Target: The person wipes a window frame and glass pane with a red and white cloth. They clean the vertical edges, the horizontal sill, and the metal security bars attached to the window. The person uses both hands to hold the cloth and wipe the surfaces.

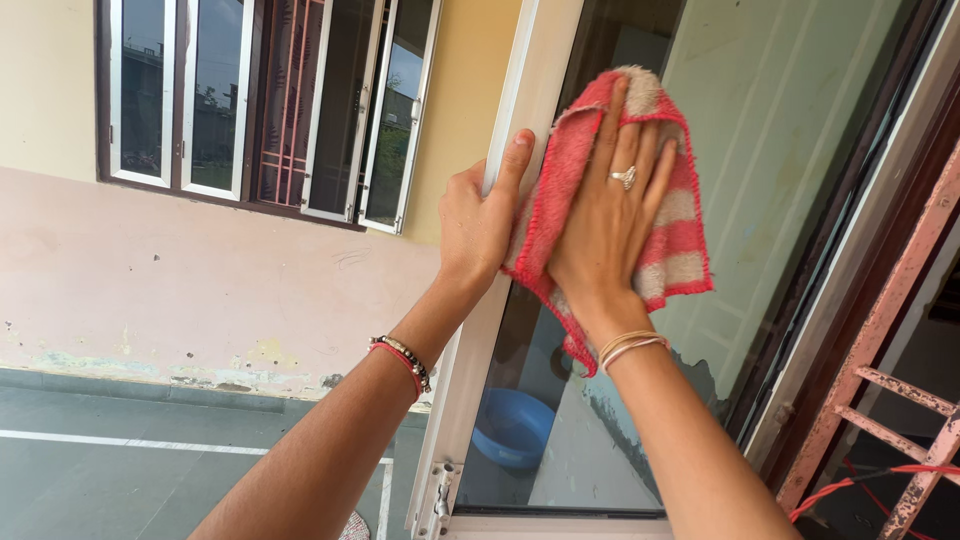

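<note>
Where glass pane [700, 150] meets white frame [535, 70], perhaps outdoors.

A red-and-cream striped cloth [610, 190] with red stitched edging covers the dark glass of a white-framed window sash [478, 350]. Red and black beaded bracelets [403, 362] circle the left wrist; gold and pink bangles [630, 347] the right. A blue basin [513, 428] reflects below. Far left, a pink-and-yellow wall [200, 270]; right, faded pink grille [880, 340].
</note>
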